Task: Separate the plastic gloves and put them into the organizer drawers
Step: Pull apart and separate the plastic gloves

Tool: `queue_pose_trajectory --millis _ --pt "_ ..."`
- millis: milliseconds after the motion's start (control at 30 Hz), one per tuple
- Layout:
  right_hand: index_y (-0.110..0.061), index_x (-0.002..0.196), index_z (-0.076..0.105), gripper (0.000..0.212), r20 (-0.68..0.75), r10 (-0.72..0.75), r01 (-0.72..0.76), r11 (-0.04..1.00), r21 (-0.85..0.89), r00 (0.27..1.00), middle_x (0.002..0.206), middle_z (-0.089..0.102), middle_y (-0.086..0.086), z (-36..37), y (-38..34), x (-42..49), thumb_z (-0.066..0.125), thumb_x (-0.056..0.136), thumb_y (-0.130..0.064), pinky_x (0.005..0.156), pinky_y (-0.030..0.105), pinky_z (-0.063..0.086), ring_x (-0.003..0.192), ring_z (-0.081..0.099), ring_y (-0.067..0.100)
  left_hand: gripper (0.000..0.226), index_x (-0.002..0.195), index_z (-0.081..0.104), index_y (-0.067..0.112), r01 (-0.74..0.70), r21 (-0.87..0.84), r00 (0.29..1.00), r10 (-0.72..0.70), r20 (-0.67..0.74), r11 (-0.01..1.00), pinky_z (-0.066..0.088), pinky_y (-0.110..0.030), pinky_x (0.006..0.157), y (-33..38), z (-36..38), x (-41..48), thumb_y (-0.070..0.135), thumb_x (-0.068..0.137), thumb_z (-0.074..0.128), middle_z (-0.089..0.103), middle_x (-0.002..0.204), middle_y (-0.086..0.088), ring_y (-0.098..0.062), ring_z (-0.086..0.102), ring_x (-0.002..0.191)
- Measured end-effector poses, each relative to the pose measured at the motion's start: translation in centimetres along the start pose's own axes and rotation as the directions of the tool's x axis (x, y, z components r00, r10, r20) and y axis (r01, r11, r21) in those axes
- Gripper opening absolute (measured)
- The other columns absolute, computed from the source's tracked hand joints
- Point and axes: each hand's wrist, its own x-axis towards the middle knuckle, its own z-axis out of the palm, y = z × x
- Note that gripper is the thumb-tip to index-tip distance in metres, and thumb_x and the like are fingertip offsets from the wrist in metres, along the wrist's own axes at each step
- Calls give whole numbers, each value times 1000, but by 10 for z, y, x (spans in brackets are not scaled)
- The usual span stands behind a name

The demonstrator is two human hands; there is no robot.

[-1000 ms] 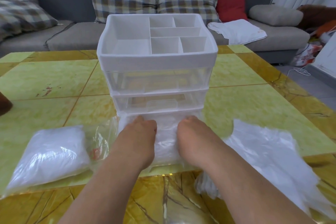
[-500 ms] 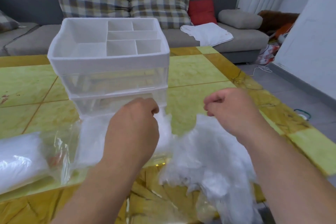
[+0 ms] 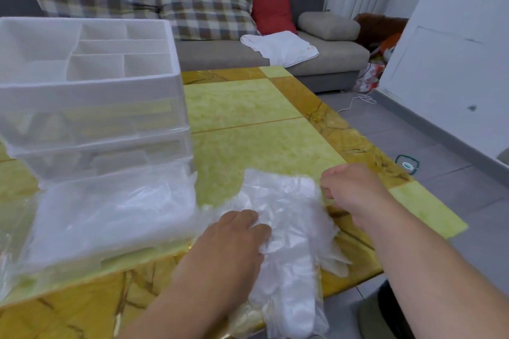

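Left hand (image 3: 234, 239) lies palm-down, fingers extended, pressing the plastic gloves (image 3: 286, 217); right hand (image 3: 355, 190) curls at their right edge, any pinch unclear.

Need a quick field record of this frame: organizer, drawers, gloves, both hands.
organizer: white, three drawers, divided tray on top, on the table
bottom drawer: pulled out, holds clear plastic gloves
upper drawers: pushed in
glove pile: loose on the table, right of the bottom drawer
left hand: rests on the pile, fingers relaxed
right hand: fingers curled at the pile's right edge; pinch not confirmable
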Motion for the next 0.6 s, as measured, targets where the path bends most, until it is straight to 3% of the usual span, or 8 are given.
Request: queue_pose_trajectory --millis 100,167,267,333,433,533,600 --pt "10 111 64 29 54 -36 36 999 19 998 103 67 28 0 -1 -2 61 86 -4 78 43 52 90 62 38 39 140 43 38 -4 -24 1000 4 -9 1000 31 -27 113 0 2 0 35 100 45 32 150 15 -10 30 139" --pt "-4 120 67 31 103 -59 56 998 28 993 114 67 17 0 -5 -6 64 89 -7 78 33 50 99 62 28 39 135 50 38 -1 -17 1000 1 2 1000 36 -28 110 -1 4 -1 34 97 50 39 146 15 -10 38 136" --pt "-15 125 67 37 128 -110 103 993 56 986 115 67 5 1 -6 -6 66 88 -7 64 24 44 97 61 18 34 106 66 38 -1 -35 999 2 40 999 58 -27 79 -4 7 -1 37 72 67 63 116 13 -11 65 102" --pt "-14 127 66 39 75 -136 132 990 58 988 122 65 4 2 -5 -5 62 89 -4 75 26 45 105 59 18 36 99 68 39 3 -16 999 -2 48 1000 58 -23 69 -6 11 -1 40 63 72 66 107 14 -9 67 91" --pt "-15 125 67 40 -56 -200 201 980 -4 978 126 66 1 3 -4 0 54 90 -1 96 34 49 116 60 19 38 99 68 39 -22 -4 999 22 38 1000 59 -23 67 -5 13 -3 40 61 74 66 106 14 -9 67 90" --pt "-18 109 72 29 -82 -196 201 978 53 977 114 71 0 5 -5 4 56 91 -2 98 41 52 111 63 21 39 98 69 39 -26 3 999 26 38 1000 59 -22 66 -5 11 -4 42 60 74 66 106 14 -8 67 89" --pt "-18 112 72 29 -41 -190 192 981 36 981 117 71 2 8 -3 6 57 91 -5 99 40 51 112 63 23 37 98 69 39 4 -12 999 -4 42 1000 59 -23 67 -4 9 -3 43 62 68 66 106 14 -8 67 90"
